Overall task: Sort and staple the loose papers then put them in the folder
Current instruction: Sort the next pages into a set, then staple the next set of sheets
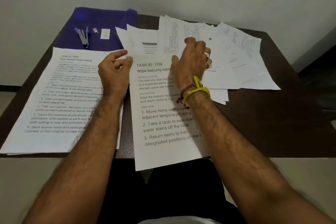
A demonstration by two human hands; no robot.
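Observation:
A printed sheet headed "TASK ID 1228" [163, 132] lies in the middle of the dark table and overhangs its front edge. My left hand [113, 71] pinches its top left corner. My right hand [192, 60] reaches over it with curled fingers onto the loose papers [236, 60] spread at the back right; what it holds I cannot tell. Another sheet, "Four-Person Table Setting" [60, 100], lies at the left. A blue folder [101, 22] lies at the back left with a stapler [82, 36] on it.
Two small staple boxes [105, 34] sit on the folder beside the stapler. The dark table [272, 123] has bare surface at the front right. A pale wall runs behind the table, and a dark piece of furniture stands at the far right.

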